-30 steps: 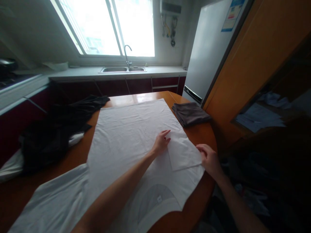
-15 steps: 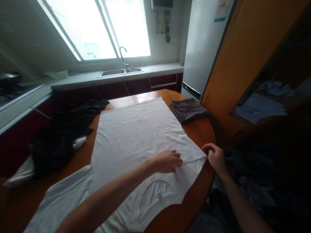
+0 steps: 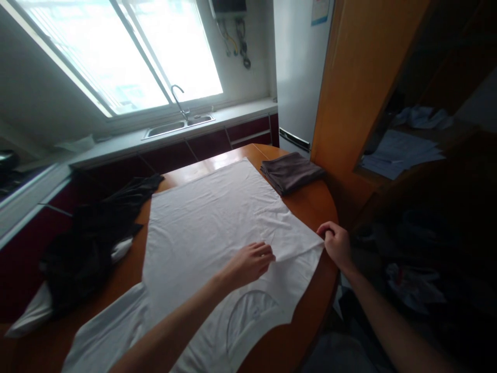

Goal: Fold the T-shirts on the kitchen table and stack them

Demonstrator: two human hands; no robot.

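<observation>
A white T-shirt point(image 3: 202, 223) lies spread flat on the wooden table point(image 3: 330, 207), its neckline toward me and its hem toward the sink. My left hand point(image 3: 254, 261) rests over the shoulder area with fingers curled together, pinching the cloth. From these fingers a raised crease runs across to the sleeve's outer edge. There my right hand point(image 3: 337, 243) grips the sleeve's corner between thumb and fingers, just above the table's right edge. The other sleeve point(image 3: 108, 324) is laid out at the lower left, partly behind my left forearm.
Folded dark grey cloth point(image 3: 291, 172) sits at the table's far right. A heap of black clothes point(image 3: 85, 243) with white pieces lies along the left side. Beyond the table are a counter with a sink point(image 3: 166, 128), a fridge point(image 3: 298, 67) and a wooden cabinet point(image 3: 349, 77).
The view has turned, so everything shifts left in the picture. My left fingers have drawn closer together on the cloth, and the crease toward my right hand stands sharper. My right hand keeps its grip.
</observation>
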